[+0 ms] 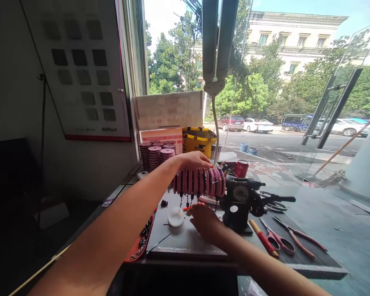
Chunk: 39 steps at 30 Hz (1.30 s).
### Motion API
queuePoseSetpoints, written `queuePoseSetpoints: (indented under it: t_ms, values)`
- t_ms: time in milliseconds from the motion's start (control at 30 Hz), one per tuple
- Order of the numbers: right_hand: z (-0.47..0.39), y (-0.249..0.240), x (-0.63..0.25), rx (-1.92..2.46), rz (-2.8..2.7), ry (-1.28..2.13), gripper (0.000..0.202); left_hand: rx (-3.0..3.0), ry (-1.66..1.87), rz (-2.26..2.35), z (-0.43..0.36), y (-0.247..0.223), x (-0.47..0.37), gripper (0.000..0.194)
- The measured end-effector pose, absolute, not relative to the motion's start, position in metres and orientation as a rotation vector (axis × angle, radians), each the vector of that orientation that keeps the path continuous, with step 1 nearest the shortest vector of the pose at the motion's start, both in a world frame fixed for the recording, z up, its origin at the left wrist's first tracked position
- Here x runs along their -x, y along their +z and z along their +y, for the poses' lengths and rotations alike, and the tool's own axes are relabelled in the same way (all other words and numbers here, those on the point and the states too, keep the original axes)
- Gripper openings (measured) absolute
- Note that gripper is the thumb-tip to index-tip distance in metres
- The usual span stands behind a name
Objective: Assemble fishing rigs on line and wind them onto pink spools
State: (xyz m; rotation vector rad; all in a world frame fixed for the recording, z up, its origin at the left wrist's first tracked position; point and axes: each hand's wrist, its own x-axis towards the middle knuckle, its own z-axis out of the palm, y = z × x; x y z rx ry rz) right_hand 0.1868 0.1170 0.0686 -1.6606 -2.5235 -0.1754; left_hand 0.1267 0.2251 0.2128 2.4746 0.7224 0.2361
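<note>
A row of pink and black discs (200,183) sits sideways against a small black metal hand machine (239,201). My left hand (195,159) lies over the top of the discs, fingers stretched toward the machine; its fingertips are partly hidden. Short dark beaded strands (187,200) hang below the row. Under them, my right hand (205,220) is closed around a small orange-red object (200,204), mostly hidden by the fingers, so its kind is unclear. A white round dish (175,218) stands just left of that hand, on the grey board (185,242).
Stacked pink discs (156,154) and a yellow bucket (199,142) stand behind. A red can (241,168) is beyond the machine. At right lie a red-and-yellow stick (263,238), scissors (277,238) and long-handled pliers (299,236). A red tray (138,257) of beads is at left.
</note>
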Motion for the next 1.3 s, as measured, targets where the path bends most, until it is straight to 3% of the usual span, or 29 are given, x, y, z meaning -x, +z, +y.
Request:
queuePoseSetpoints:
  t_ms: [133,533,833,1033,1133,1300]
  values:
    - [0.154,0.049,-0.184,1.701,-2.663,-0.296,0.025,-2.55,0.205,0.714,0.219,0.214,-0.118,0.033]
    - [0.146,0.047,-0.184,1.693,-2.711,-0.478,0.024,-2.645,0.18,0.69,0.209,0.212,-0.112,0.035]
    - [0.113,0.061,-0.186,1.623,-2.615,-0.183,0.014,-2.733,0.08,0.705,0.189,0.223,-0.104,0.039]
    - [0.052,0.122,-0.218,1.534,-2.437,0.031,0.023,-2.762,0.136,0.741,0.189,0.216,-0.101,0.043]
    - [0.06,0.162,-0.237,1.615,-2.255,-0.181,0.019,-2.773,0.186,0.724,0.195,0.212,-0.101,0.041]
    - [0.093,0.195,-0.246,1.682,-2.445,-0.446,0.015,-2.778,0.26,0.708,0.204,0.206,-0.101,0.039]
